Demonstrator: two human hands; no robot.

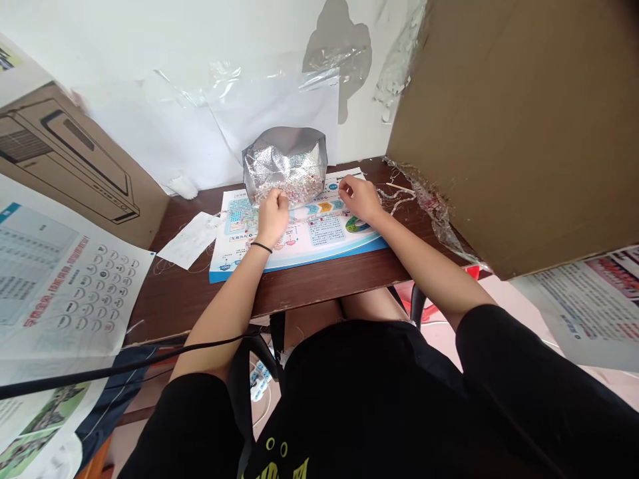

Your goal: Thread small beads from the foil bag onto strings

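On the printed sheet (pixel 327 234) stands a grey, silver-lined bag (pixel 284 163), its front showing a heap of small pink, white and clear beads (pixel 294 189). My left hand (pixel 273 214), with a black band at the wrist, is closed right at the bag's lower front edge. To the right of the bag, my right hand (pixel 360 198) is curled with thumb and forefinger together over the sheet. What either hand pinches is too small or hidden to make out. Scattered beads and a shiny clear strip lie on the sheet between and below the hands.
A white paper slip (pixel 190 241) lies left on the brown table (pixel 299 287). Thin strings and crumpled clear plastic (pixel 432 206) run along the right side. A cardboard panel (pixel 499 133) rises on the right, a printed carton (pixel 74 159) on the left. A black cable (pixel 124 366) crosses the lower left.
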